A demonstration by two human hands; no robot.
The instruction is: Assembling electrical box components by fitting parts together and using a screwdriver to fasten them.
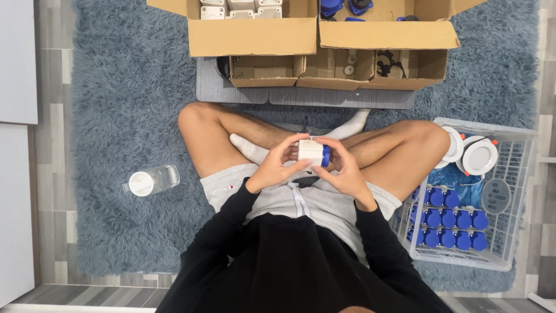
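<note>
fingers (289, 152) of both hands partly hide white-blue part (313, 153).

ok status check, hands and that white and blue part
Left hand and right hand both closed on white block with blue cap, held over the lap. Nothing between hands and part. Basket of blue-capped parts to the right.
</note>
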